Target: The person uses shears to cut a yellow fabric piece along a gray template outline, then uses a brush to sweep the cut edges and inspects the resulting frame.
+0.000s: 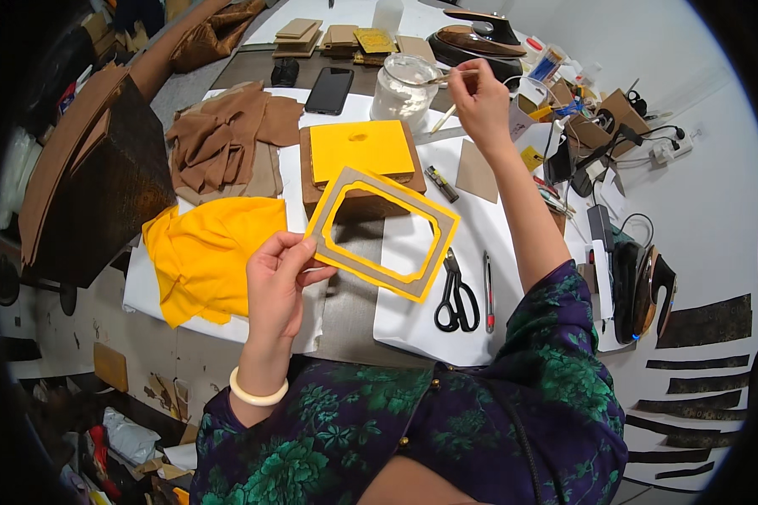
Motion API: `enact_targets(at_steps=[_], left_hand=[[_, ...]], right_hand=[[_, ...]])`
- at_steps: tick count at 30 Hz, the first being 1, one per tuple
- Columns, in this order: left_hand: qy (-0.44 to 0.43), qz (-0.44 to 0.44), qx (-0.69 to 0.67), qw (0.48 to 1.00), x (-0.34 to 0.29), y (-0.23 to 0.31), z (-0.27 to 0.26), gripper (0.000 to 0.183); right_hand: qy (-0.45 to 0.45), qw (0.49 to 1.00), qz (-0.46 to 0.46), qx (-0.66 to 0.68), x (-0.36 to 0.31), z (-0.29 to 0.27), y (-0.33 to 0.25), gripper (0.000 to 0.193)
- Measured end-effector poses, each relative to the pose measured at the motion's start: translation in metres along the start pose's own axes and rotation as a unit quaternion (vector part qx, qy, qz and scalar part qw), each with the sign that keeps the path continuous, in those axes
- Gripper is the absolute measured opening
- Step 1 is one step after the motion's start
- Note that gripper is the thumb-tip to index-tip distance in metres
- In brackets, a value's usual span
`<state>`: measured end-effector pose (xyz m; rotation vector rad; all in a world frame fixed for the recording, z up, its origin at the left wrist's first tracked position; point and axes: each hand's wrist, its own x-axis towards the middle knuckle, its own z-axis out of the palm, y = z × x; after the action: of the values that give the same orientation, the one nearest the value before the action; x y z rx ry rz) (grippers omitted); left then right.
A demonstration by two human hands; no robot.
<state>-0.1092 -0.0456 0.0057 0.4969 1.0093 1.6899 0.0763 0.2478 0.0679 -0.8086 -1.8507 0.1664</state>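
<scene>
The left hand has its grip pinched on the near-left corner of a flat grey cardboard frame with a yellow border and an open eight-sided middle, holding it tilted above the middle of the worktop. The right hand is stretched toward the far edge, fingers pressed together on a thin pale stick whose end dips into a clear glass jar of whitish paste. Behind the frame a square yellow board lies on a brown block. Black-handled scissors lie near the front edge, and a crumpled yellow cloth toward the left edge.
</scene>
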Motion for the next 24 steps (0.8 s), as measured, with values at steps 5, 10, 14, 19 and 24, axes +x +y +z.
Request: enact_targets(at_steps=[5,10,14,19,24], left_hand=[[0.016,0.031,0.025,0.999,-0.003,0.006,0.007,0.013],[-0.003,0.077,0.049,0.996,-0.004,0.014,0.016,0.016],[-0.026,0.088,0.044,0.995,-0.010,0.020,0.023,0.014],[-0.069,0.080,0.059,0.993,-0.017,0.023,0.036,0.013],[-0.081,0.084,0.063,0.991,-0.023,0.025,0.039,0.012]], right_hand=[[0.114,0.986,-0.051,0.106,-0.015,-0.039,-0.025,0.016],[0.158,0.945,-0.043,0.282,-0.077,-0.093,-0.135,0.007],[0.019,0.944,-0.162,0.288,-0.122,-0.103,-0.156,0.022],[-0.037,0.938,-0.190,0.287,-0.128,-0.107,-0.160,0.024],[-0.046,0.939,-0.192,0.283,-0.133,-0.105,-0.158,0.022]])
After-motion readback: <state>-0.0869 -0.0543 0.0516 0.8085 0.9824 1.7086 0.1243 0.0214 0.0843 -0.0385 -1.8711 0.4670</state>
